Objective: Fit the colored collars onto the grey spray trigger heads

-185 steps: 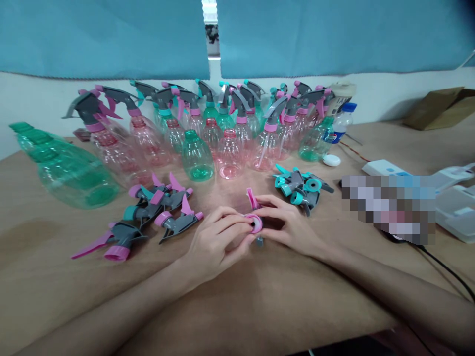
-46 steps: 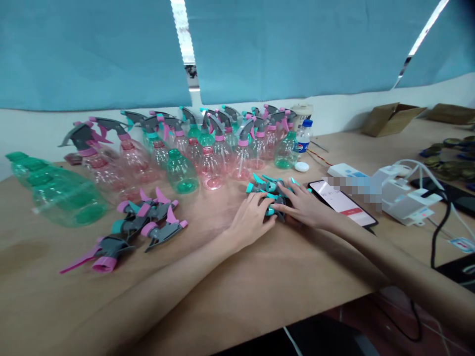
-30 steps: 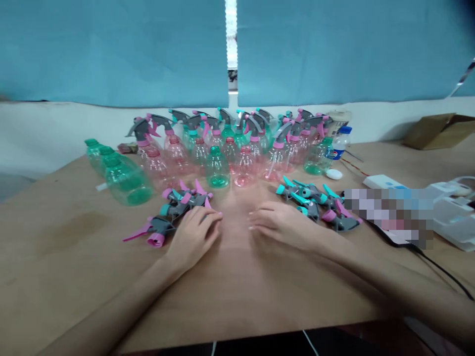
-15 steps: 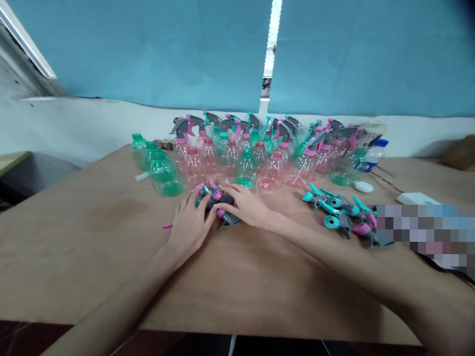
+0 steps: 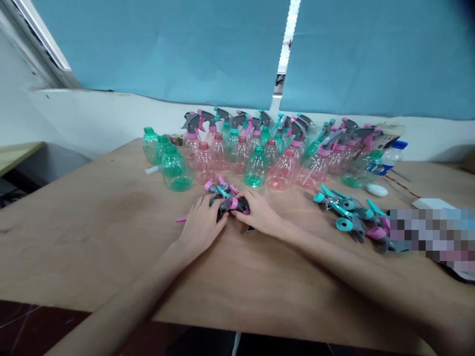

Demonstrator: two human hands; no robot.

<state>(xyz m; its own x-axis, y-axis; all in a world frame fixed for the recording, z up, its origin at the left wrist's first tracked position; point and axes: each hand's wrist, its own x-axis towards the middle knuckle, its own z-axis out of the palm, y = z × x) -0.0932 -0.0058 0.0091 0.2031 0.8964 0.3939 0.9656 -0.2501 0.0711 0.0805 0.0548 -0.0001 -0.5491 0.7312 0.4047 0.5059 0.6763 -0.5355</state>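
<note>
Both of my hands are at a small pile of trigger spray heads (image 5: 224, 190) in grey, pink and teal. The fingers of my left hand (image 5: 202, 223) curl round the left end of a grey spray head with a pink collar (image 5: 233, 203). From the other side, my right hand (image 5: 258, 213) has its thumb and fingers closed on grey spray-head parts, partly hidden under the fingers. Just behind the pile stand open-necked bottles, among them a green bottle (image 5: 255, 168) and a pink bottle (image 5: 282, 172). A pink strip (image 5: 181, 219) pokes out left of my left hand.
Bottles with sprayers fitted (image 5: 297, 131) stand in rows toward the wall. Open green bottles (image 5: 176, 170) are at the left. More loose spray heads (image 5: 345, 210) lie at the right, near a white oval object (image 5: 377, 190) and a blue-capped bottle (image 5: 391, 158). The wooden table (image 5: 111, 247) has its front edge below.
The view has shifted, so the scene sits further right. My fingers have closed in on the pile, and a pink-collared spray head now shows between my hands.
</note>
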